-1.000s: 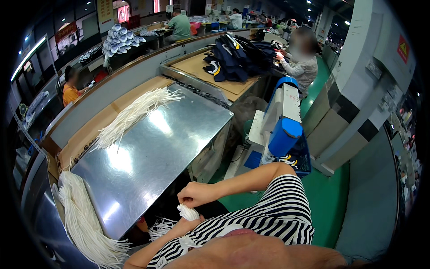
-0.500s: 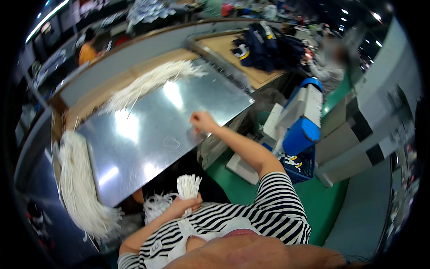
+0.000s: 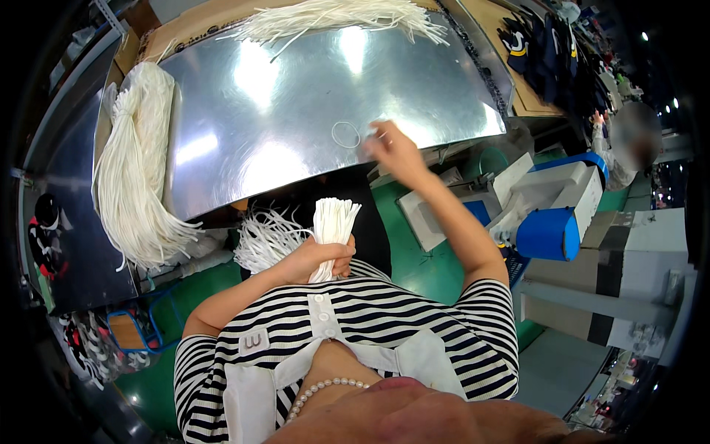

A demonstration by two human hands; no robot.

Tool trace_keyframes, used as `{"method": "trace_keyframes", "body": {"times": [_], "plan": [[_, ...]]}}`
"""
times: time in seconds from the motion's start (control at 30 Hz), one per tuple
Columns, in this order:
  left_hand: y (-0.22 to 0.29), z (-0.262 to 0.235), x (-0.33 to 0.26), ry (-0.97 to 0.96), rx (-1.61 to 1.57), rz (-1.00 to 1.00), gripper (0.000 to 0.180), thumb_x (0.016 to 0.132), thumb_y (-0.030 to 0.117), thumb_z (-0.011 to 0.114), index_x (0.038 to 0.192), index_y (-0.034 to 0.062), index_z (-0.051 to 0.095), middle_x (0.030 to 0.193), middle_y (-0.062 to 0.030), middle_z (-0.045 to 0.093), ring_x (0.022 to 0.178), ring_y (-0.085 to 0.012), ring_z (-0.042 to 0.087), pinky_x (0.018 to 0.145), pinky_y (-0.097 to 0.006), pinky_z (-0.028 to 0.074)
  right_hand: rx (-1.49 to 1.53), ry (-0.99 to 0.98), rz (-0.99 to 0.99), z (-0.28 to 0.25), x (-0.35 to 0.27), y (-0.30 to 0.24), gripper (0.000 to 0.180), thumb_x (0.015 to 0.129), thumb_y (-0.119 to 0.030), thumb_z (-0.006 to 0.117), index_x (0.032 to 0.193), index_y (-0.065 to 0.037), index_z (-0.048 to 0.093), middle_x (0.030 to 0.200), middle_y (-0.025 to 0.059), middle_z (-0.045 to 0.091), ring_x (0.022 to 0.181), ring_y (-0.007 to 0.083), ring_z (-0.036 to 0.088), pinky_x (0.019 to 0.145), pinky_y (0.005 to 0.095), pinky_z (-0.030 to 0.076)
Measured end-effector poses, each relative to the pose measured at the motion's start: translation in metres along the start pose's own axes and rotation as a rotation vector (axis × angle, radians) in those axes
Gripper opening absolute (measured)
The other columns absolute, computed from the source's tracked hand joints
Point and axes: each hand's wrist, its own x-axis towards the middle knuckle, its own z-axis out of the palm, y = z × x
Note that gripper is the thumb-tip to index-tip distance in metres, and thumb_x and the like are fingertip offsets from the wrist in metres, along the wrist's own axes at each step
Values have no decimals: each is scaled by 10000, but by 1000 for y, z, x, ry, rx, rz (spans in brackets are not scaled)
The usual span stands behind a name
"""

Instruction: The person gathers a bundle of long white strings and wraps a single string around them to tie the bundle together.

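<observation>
My left hand point(image 3: 325, 259) is closed round a bundle of white cords point(image 3: 336, 220), held upright in front of my striped shirt. The bundle's even ends stick up above the fist. Loose white strands point(image 3: 270, 240) hang on the far left side of that hand. Over the near edge of the metal tabletop point(image 3: 296, 111), my right hand point(image 3: 396, 154) has its fingers curled in, partly blurred. Something pale shows at its fingertips, too small to name. A thin white loop point(image 3: 345, 135) lies on the metal just left of these fingers.
A thick hank of white cords point(image 3: 137, 170) drapes over the table's left end. More white cords point(image 3: 340, 18) lie along the far edge. Dark garments point(image 3: 543, 55) are piled at far right. A blue and white machine point(image 3: 551, 222) stands at right, with a person point(image 3: 621, 148) beyond.
The view has tilted and shifted, bringing the table higher in the picture. My right hand stays near the loop at the table edge. My left hand still grips the cord bundle.
</observation>
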Motion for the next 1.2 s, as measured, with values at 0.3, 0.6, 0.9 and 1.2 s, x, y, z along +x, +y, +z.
{"method": "trace_keyframes", "body": {"times": [0.3, 0.6, 0.9, 1.2], "plan": [[3, -4, -9, 46, -16, 38, 72, 851, 54, 582, 874, 34, 516, 605, -21, 462, 531, -107, 438, 595, -283, 416, -456, -45, -559, 38, 24, -6, 124, 802, -138, 605, 820, -45, 525, 833, 107, 542, 828, 299, 578, 663, 404, 495], [-7, -9, -6, -25, -34, 67, 67, 864, 68, 576, 879, 38, 518, 615, -20, 467, 551, -112, 453, 641, -290, 432, -376, 126, -541, 9, 74, 4, 79, 790, -108, 587, 772, -43, 546, 750, 119, 582, 661, 330, 588, 591, 416, 479], [12, -6, -20, 37, -95, 138, 101, 870, 94, 580, 837, 43, 499, 599, -14, 452, 530, -100, 425, 640, -291, 422, -280, 377, -417, -29, 103, 32, 180, 810, -13, 573, 983, -40, 617, 1014, 144, 606, 915, 343, 582, 778, 402, 470], [31, -9, -10, -86, -247, 152, 124, 840, 101, 607, 824, 63, 490, 573, -11, 438, 503, -111, 434, 627, -288, 413, 858, -411, 112, 1, -51, -37, 648, 855, -366, 669, 1366, -38, 441, 1253, 116, 579, 1135, 208, 558, 979, 341, 435]]}}
